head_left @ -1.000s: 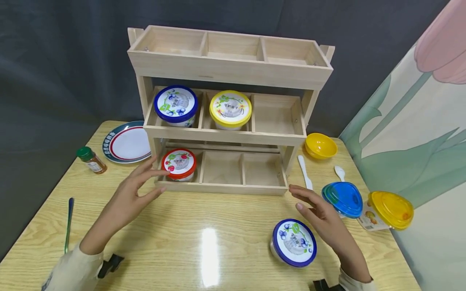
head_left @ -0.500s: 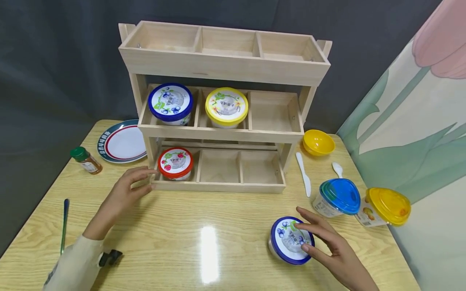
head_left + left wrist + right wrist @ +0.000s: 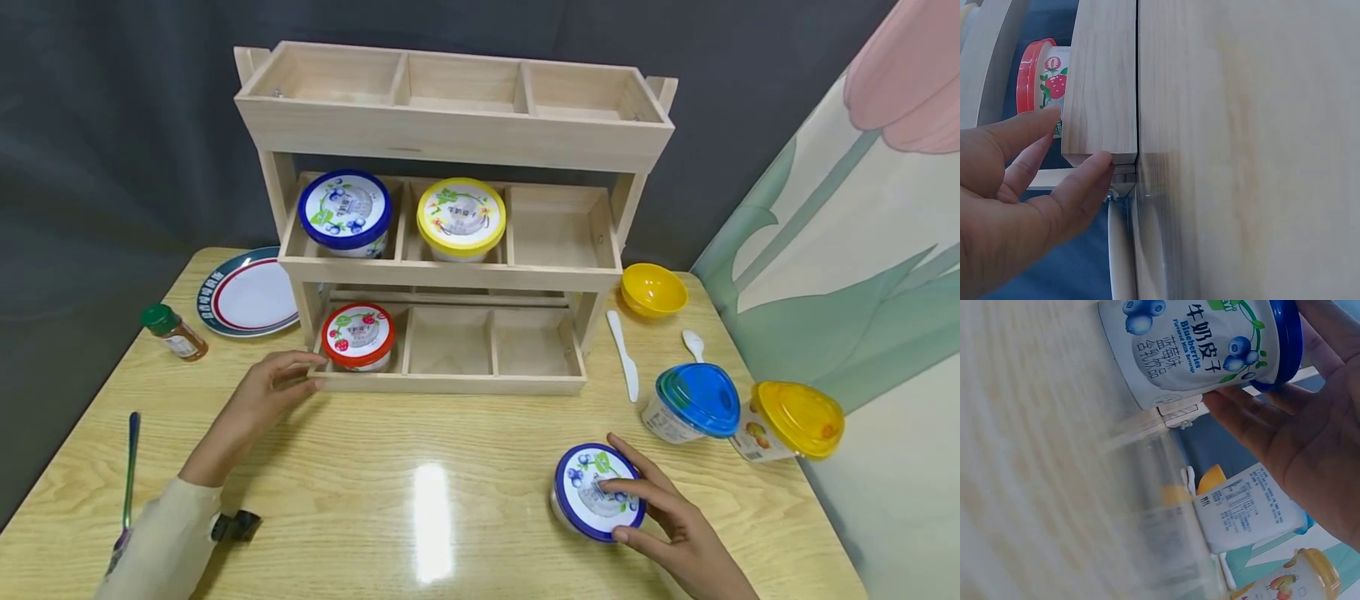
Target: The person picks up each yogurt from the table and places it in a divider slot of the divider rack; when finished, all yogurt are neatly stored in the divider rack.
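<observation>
My right hand (image 3: pixel 678 529) spans the blue lid of a blueberry milk tub (image 3: pixel 596 492) at the table's right front. Its thumb and fingers curve round the rim, one finger lying across the lid; the tub stands upright. In the right wrist view the tub's printed side (image 3: pixel 1191 347) shows beside the fingers. My left hand (image 3: pixel 258 404) rests at the lower left corner of a wooden three-tier rack (image 3: pixel 450 383), its fingers loosely bent. Close by, a red-lidded strawberry tub (image 3: pixel 358 336) sits in the bottom left compartment. Another blueberry tub (image 3: pixel 345 210) and a yellow-lidded tub (image 3: pixel 461 215) occupy the middle tier.
At right are a blue-lidded container (image 3: pixel 693 404), a yellow-lidded container (image 3: pixel 795 421), a yellow bowl (image 3: pixel 654 290), a white knife (image 3: pixel 624 358) and a white spoon (image 3: pixel 693 343). At left are a plate (image 3: pixel 251 296), a spice jar (image 3: pixel 174 332) and a slim metal utensil (image 3: pixel 131 467).
My right hand has come down and toward me onto the blueberry tub's lid. My left hand has drawn back from the strawberry tub to the rack's corner. The view has shifted slightly.
</observation>
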Motion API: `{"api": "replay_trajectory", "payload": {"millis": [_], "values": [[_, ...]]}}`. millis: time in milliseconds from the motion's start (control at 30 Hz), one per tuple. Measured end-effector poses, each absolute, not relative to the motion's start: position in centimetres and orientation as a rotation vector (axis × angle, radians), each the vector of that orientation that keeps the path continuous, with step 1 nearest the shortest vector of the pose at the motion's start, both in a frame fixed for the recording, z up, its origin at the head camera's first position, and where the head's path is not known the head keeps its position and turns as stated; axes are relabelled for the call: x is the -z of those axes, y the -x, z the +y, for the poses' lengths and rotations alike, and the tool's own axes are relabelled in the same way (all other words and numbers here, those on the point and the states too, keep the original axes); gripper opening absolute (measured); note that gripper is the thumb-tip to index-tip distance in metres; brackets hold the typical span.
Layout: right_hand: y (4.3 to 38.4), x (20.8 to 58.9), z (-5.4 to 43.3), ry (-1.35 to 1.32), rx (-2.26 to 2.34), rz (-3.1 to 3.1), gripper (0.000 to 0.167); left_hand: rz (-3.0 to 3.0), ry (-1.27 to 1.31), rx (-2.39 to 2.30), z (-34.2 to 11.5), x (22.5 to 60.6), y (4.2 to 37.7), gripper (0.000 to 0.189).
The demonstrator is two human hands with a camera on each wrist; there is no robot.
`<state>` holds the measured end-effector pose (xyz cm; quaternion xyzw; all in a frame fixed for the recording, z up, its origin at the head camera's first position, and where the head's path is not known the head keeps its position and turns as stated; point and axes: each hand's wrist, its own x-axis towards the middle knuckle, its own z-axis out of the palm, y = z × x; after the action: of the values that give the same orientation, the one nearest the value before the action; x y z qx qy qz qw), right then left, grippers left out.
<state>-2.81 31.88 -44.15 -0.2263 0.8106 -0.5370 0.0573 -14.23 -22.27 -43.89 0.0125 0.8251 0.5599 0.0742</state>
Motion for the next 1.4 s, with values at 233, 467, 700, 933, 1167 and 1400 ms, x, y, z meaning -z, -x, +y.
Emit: {"api": "replay_trajectory", "payload": {"millis": [233, 467, 700, 933, 1167, 1400], "values": [[2.7, 44.9, 31.9, 0.590, 1.647, 2.407, 0.044, 2.482, -0.014, -1.636, -22.3, 43.9, 14.5, 0.037], [2.5, 46.0, 32.2, 0.523, 1.673, 2.371, 0.047, 2.492, -0.001, -1.619, -22.6, 44.1, 14.7, 0.033], [2.3, 47.0, 32.7, 0.545, 1.746, 2.347, 0.044, 2.476, -0.023, -1.652, -22.8, 44.3, 14.9, 0.031], [2.0, 47.2, 32.8, 0.517, 1.784, 2.332, 0.043, 2.479, -0.060, -1.639, -22.8, 44.3, 14.8, 0.030], [1.8, 46.6, 32.2, 0.514, 1.777, 2.429, 0.045, 2.476, -0.056, -1.628, -22.4, 44.1, 14.8, 0.029], [2.1, 44.6, 30.8, 0.583, 1.790, 2.506, 0.049, 2.469, -0.020, -1.620, -22.5, 44.3, 14.8, 0.031]]}}
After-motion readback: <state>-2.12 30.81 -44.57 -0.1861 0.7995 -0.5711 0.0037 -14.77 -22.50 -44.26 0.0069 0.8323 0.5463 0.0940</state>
